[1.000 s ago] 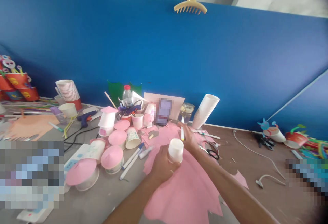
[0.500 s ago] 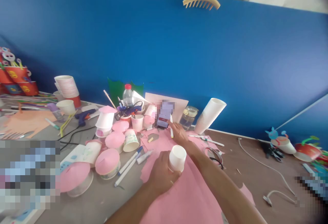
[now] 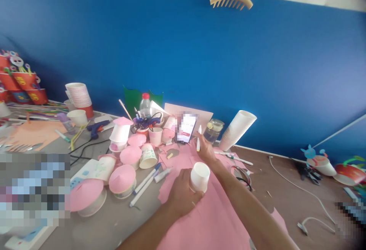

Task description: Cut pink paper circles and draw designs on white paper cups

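Cup [image 3: 200, 173], white and smooth, sits in the curled grip of the left hand [image 3: 183, 193], over flat pink paper [image 3: 206, 223]. Just beyond it, the right hand [image 3: 207, 150] pinches a slim white marker [image 3: 199, 139]. Past the right hand stand a clear jar [image 3: 214, 131], seemingly holding liquid, and leaning nested cups [image 3: 239, 131]. Left of the left hand, bowls [image 3: 125, 193] wear shallow pink cones [image 3: 122, 177].

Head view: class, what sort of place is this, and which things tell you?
Probably a craft table, though the room type isn't clear: paper cups topped with pink cones, a glue gun, and a white pen in the right hand.
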The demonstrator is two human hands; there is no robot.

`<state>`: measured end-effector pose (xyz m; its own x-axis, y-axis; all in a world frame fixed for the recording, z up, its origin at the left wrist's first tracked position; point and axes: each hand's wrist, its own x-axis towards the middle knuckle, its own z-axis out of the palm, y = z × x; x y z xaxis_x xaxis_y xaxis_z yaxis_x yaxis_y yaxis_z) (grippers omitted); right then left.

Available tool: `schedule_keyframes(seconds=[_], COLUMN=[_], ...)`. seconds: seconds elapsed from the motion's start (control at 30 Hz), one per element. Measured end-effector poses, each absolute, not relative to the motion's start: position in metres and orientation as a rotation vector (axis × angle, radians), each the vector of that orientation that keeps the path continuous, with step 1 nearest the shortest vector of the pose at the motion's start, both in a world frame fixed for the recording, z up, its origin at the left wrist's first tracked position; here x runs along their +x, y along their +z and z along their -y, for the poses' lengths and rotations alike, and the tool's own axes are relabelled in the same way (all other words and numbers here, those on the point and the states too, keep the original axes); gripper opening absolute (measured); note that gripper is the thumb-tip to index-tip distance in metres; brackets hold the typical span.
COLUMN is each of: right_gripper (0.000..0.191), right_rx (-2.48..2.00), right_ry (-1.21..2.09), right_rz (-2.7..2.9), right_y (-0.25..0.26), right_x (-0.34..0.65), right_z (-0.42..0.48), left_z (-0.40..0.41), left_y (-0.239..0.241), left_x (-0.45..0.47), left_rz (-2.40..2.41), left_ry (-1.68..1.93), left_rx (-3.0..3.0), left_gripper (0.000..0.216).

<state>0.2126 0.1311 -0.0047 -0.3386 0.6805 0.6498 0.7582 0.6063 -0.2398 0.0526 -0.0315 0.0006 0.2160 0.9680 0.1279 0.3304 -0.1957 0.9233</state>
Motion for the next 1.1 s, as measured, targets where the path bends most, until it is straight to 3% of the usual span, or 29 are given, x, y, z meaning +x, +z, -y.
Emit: schedule_keyframes(seconds=[0.23, 0.63, 1.1], right_gripper=[0.040, 0.029, 0.056], right_rx=[-1.148, -1.090, -1.149], right_ry=[0.126, 0.450, 0.286], right_rz=[1.676, 1.449, 1.719], right_y=[0.002, -0.003, -0.030], right_x=[0.242, 0.235, 0.230], right_z=[-0.054, 0.037, 0.040], left_z=[0.030, 0.032, 0.035], left_y=[-0.004, -0.005, 0.003], left_x=[0.052, 0.054, 0.054], left_rz=[-1.216, -1.227, -1.103], left_ry=[1.007, 0.989, 0.981], left_rx=[1.789, 1.878, 2.014], left_gripper=[0.049, 0.055, 0.055])
